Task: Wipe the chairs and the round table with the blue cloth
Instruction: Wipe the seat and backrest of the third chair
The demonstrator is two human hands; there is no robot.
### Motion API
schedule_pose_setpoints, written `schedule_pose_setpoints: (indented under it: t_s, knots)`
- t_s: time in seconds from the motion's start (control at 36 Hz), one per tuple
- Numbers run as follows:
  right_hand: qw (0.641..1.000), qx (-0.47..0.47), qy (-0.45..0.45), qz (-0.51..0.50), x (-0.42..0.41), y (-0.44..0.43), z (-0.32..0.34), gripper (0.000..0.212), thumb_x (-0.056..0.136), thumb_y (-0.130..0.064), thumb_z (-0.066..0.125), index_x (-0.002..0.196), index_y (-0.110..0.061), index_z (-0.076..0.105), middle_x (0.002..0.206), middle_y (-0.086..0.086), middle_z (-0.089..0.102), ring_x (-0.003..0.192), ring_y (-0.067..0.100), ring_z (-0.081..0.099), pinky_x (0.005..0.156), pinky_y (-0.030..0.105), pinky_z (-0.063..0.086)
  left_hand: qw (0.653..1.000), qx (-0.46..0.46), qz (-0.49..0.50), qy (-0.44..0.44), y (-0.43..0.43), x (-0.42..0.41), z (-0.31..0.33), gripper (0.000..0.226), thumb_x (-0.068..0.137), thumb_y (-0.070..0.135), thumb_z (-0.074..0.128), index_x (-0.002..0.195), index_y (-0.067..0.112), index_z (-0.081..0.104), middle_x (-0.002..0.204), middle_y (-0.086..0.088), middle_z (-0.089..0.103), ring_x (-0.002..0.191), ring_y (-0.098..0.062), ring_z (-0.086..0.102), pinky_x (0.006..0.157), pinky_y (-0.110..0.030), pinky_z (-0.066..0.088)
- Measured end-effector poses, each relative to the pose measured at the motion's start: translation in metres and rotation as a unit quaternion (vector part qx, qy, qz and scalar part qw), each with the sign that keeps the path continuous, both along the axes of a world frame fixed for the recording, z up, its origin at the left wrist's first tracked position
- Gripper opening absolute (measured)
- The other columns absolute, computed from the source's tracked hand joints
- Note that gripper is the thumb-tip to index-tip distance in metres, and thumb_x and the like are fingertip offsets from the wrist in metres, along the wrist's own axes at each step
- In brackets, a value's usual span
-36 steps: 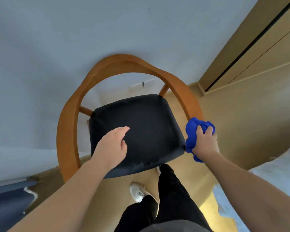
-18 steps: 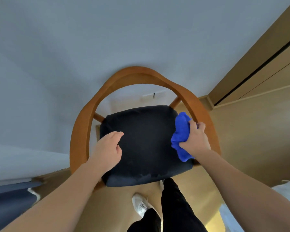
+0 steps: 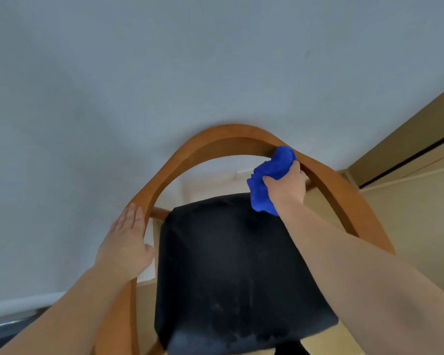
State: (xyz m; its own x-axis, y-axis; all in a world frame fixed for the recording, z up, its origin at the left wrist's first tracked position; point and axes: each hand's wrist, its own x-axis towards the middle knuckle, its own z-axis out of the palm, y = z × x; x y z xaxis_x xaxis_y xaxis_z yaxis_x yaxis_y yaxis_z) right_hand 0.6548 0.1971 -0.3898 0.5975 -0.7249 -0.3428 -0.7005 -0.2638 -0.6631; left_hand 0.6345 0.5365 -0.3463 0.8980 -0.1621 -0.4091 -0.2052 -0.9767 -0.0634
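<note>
I have the blue cloth [image 3: 274, 165] bunched in my right hand [image 3: 286, 187], fingers and thumb curled round it. The wad presses against the inner face of the chair [image 3: 364, 221] at its curved top rail [image 3: 208, 142], just right of the crown of the arch. From my fingers the rail runs two ways. One way goes left over the crown and down the far side to my left hand [image 3: 124, 245]. The other goes down to the right, passing under my right forearm. That arc is the axis any wiping stroke has to follow, I judge, and the right hand is by far the nearer one to the crown. The left hand lies flat on the outer left side of the rail, fingers straight and together, holding nothing. It looks to me as if it is steadying the frame.

The cloth is a vivid blue and soft, with a nap. It is crumpled into a lump, and a loose tail hangs below my palm towards the back corner of the black seat [image 3: 231, 265]. The chair stands close to a pale grey wall [image 3: 164, 60]. The round table is not in view
</note>
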Motion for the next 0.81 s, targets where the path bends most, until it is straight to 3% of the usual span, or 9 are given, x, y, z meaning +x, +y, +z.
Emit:
schedule_pose_setpoints:
  t_s: [0.08, 0.17, 0.36, 0.47, 0.61, 0.81]
  knots:
    - [1.000, 0.018, -0.018, -0.018, 0.021, 0.021, -0.015, 0.087, 0.083, -0.027, 0.068, 0.150, -0.020, 0.014, 0.142, 0.008, 0.035, 0.112, 0.029, 0.054, 0.090, 0.038, 0.047, 1.000, 0.004, 0.003, 0.026, 0.007, 0.005, -0.010, 0.080, 0.092, 0.037, 0.042, 0.147, 0.013, -0.012, 0.156, -0.006, -0.016, 0.144, -0.020, -0.005, 0.116, -0.035, 0.011]
    - [0.998, 0.036, -0.045, -0.022, 0.039, 0.044, -0.025, 0.095, 0.086, -0.028, 0.066, 0.152, -0.015, 0.001, 0.154, 0.010, 0.020, 0.132, 0.033, 0.040, 0.108, 0.043, 0.038, 0.999, -0.014, 0.005, 0.033, 0.014, 0.005, -0.017, 0.082, 0.092, 0.037, 0.043, 0.146, 0.017, -0.016, 0.153, -0.002, -0.023, 0.143, -0.016, -0.009, 0.114, -0.031, 0.015]
    - [0.996, 0.035, -0.074, -0.040, 0.074, 0.078, -0.021, 0.101, 0.086, -0.030, 0.067, 0.150, -0.002, -0.005, 0.158, 0.016, 0.012, 0.132, 0.033, 0.041, 0.105, 0.041, 0.041, 0.998, -0.045, 0.006, 0.045, 0.021, 0.002, -0.019, 0.097, 0.086, 0.035, 0.052, 0.133, 0.027, -0.032, 0.142, 0.008, -0.037, 0.140, -0.012, -0.014, 0.111, -0.029, 0.028]
    - [0.996, 0.003, -0.076, 0.044, 0.073, 0.108, -0.020, 0.098, 0.086, -0.028, 0.067, 0.151, -0.003, -0.003, 0.158, 0.014, 0.011, 0.127, 0.032, 0.047, 0.101, 0.036, 0.041, 0.997, -0.050, 0.010, 0.056, 0.021, 0.003, -0.015, 0.098, 0.085, 0.032, 0.054, 0.136, 0.027, -0.029, 0.144, 0.008, -0.035, 0.140, -0.012, -0.014, 0.111, -0.030, 0.029]
    - [0.985, -0.030, -0.069, 0.153, 0.070, 0.144, -0.017, 0.094, 0.086, -0.022, 0.064, 0.150, 0.000, 0.000, 0.157, 0.019, 0.011, 0.130, 0.036, 0.043, 0.106, 0.044, 0.041, 0.996, -0.041, 0.025, 0.071, 0.017, 0.006, -0.012, 0.099, 0.084, 0.029, 0.057, 0.142, 0.025, -0.023, 0.149, 0.006, -0.031, 0.142, -0.014, -0.012, 0.111, -0.032, 0.030]
    - [0.924, -0.082, -0.041, 0.372, 0.048, 0.185, -0.032, 0.087, 0.087, -0.020, 0.058, 0.150, -0.001, 0.002, 0.155, 0.023, 0.015, 0.124, 0.035, 0.047, 0.102, 0.041, 0.044, 0.994, -0.063, 0.023, 0.087, 0.022, 0.010, -0.012, 0.106, 0.074, 0.022, 0.060, 0.144, 0.026, -0.019, 0.143, 0.011, -0.033, 0.140, -0.009, -0.014, 0.110, -0.029, 0.025]
